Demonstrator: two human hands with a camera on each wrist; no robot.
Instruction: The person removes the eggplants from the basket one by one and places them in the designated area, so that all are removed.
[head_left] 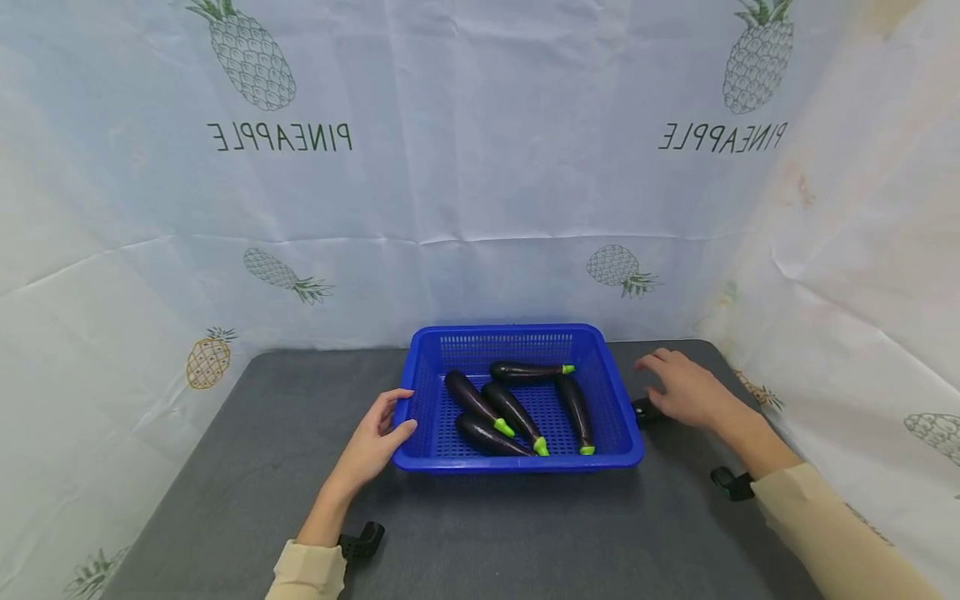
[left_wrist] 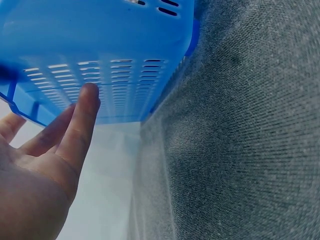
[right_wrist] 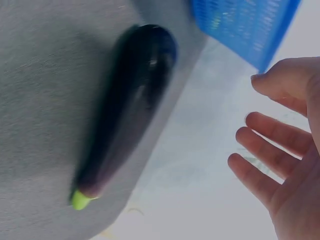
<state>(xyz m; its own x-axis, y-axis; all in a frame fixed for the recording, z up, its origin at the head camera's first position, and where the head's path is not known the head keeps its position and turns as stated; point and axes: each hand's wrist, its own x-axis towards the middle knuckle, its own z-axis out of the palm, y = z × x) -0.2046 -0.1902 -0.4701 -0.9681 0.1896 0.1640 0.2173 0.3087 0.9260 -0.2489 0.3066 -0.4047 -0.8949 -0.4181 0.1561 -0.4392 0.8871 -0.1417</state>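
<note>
A blue plastic basket (head_left: 517, 463) with slotted walls stands on the dark table, holding several dark purple eggplants (head_left: 517, 408) with green stem ends. At its left side, my left hand (head_left: 377, 433) rests fingertips and thumb against the rim. The left wrist view shows nearly straight fingers (left_wrist: 82, 120) along the outer slotted wall of the basket (left_wrist: 100, 35). My right hand (head_left: 690, 390) hovers right of the basket with fingers spread, holding nothing. Under it on the table lies one more eggplant (right_wrist: 127, 110), partly hidden by the hand in the head view.
A grey cloth-like surface covers the table (head_left: 225, 467). Behind and at both sides hangs a pale curtain (head_left: 510, 167) printed with pineapples, close to the table's back edge. Black wrist devices (head_left: 362, 540) sit at both cuffs.
</note>
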